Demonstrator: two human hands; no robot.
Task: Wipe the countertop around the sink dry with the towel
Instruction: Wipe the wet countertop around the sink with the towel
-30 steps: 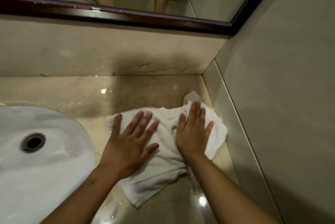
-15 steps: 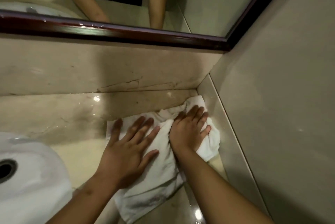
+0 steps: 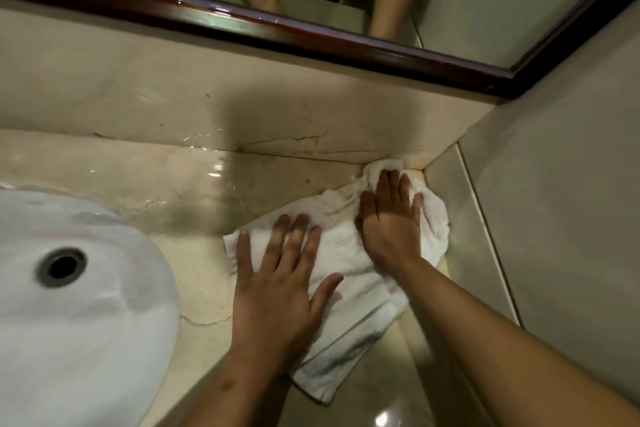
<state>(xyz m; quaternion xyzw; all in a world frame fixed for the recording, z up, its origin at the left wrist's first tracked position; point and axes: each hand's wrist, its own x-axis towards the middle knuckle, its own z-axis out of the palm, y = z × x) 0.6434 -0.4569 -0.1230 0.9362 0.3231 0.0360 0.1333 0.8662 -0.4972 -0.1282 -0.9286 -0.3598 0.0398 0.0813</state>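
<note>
Towel (image 3: pixel 343 246) is lying on the surface (image 3: pixel 156 184) right of the sink (image 3: pixel 86 322), with its far tip touching the back right corner where the backsplash (image 3: pixel 173 97) is meeting the side wall. Both grips are released and flat: your left grip (image 3: pixel 273 291) is pressing palm-down on the near-left part, and your right grip (image 3: pixel 391 222) is pressing straight-fingered on the bunched far part. Neither is grasping anything.

Handling: you're dealing with soft, limp, light cloth. It's bunching under a push rather than sliding as one piece, and it's probably getting heavier and draggier as it's soaking up water. Flat palm pressure is suiting the wipe. For moving it, I'd be pinching a bunched fold near the middle, not the loose end trailing by your left wrist.

Versus a second ago: the towel is sitting further back, then clear of the backsplash and now against it. Your right grip is reaching deeper into the corner and the left is following. Wet glints (image 3: pixel 214 167) are showing along the back edge left of the towel — that strip is looking unwiped
</note>
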